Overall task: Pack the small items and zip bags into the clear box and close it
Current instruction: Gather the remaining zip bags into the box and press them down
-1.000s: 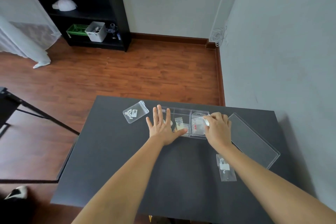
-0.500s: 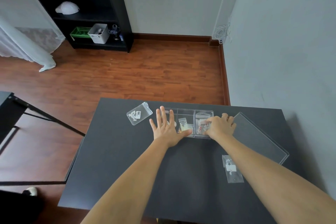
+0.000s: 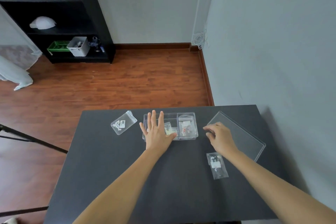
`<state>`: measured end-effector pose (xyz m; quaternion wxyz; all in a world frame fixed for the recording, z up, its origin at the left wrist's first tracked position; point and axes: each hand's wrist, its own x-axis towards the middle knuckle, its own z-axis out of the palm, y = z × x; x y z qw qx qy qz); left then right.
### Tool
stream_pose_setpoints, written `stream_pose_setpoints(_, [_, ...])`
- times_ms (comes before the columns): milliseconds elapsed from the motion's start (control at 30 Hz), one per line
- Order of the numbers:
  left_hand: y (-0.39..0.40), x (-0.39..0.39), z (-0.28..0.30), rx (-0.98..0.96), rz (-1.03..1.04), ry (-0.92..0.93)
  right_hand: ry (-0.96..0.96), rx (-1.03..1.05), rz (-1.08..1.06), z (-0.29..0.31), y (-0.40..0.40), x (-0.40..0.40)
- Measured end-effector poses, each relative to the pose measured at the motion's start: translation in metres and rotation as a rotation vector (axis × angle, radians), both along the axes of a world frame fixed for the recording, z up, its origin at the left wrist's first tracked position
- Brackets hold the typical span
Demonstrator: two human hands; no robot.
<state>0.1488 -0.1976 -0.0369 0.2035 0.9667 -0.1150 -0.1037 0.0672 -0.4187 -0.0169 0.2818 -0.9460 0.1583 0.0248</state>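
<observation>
Nearest to the person, in front of the clear box (image 3: 187, 137) and off to its right, a small zip bag (image 3: 217, 165) lies flat on the dark, matte surface (image 3: 127, 178). It is thin, see-through plastic with tiny white bits and a white label inside, and it looks like it is waiting its turn to be packed. A little farther, just right of the box, the right hand (image 3: 221, 138) hovers with its fingers (image 3: 207, 129) loosely curled and holding nothing. It is over the near corner of the flat clear lid (image 3: 241, 138), which lies right of the box, so the box is not shut yet. The left hand (image 3: 157, 131) lies flat on the left part of the box with its fingers (image 3: 153, 118) spread wide, most likely to keep the light box from sliding. The box is a low rectangle of hard clear plastic with 3 parts. The middle part holds a small bag (image 3: 170, 130) of pale bits, and the right part holds a bigger bag (image 3: 186, 125) with white and red bits. Left of the box, well apart from it, 1 more zip bag (image 3: 123, 124) with white beads lies tilted, still to be packed.
</observation>
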Motion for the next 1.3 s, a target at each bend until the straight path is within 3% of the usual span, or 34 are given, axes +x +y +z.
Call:
stream_pose_setpoints(133, [-0.023,-0.023,0.013,-0.201,-0.28,-0.277,0.186,0.061,-0.091,-0.004,-0.019,-0.037])
stream_pose_setpoints(233, [-0.044,-0.043,0.011,-0.261,-0.539,-0.164,0.347,0.054,-0.14,-0.008,-0.018,-0.063])
stream_pose_setpoints(333, [-0.061,-0.056,-0.002,-0.195,-0.609,0.015,0.383,0.013,-0.138,-0.015,-0.009,-0.08])
stream_pose_setpoints(500, [-0.083,-0.067,-0.015,-0.144,-0.523,0.303,0.339,0.089,-0.226,-0.024,-0.003,-0.089])
stream_pose_setpoints(767, [-0.097,-0.064,-0.01,-0.213,-0.391,0.384,0.188,0.261,-0.259,-0.026,-0.007,-0.09])
stream_pose_setpoints(933, [-0.093,-0.046,0.008,-0.308,-0.379,0.334,-0.051,0.181,-0.158,-0.011,-0.007,-0.071])
stream_pose_setpoints(1133, [-0.083,-0.019,0.027,-0.373,-0.308,0.214,-0.151,0.241,-0.194,0.008,-0.007,-0.038])
stream_pose_setpoints(1167, [-0.083,-0.013,0.029,-0.354,-0.293,0.157,-0.156,0.242,-0.203,0.012,-0.01,-0.034])
stream_pose_setpoints(1233, [-0.011,0.005,0.025,-0.289,-0.039,0.032,-0.104,0.246,-0.019,0.014,0.042,0.016])
stream_pose_setpoints(1300, [0.002,0.011,0.018,-0.124,-0.037,0.028,-0.134,0.252,-0.039,0.017,0.042,0.029])
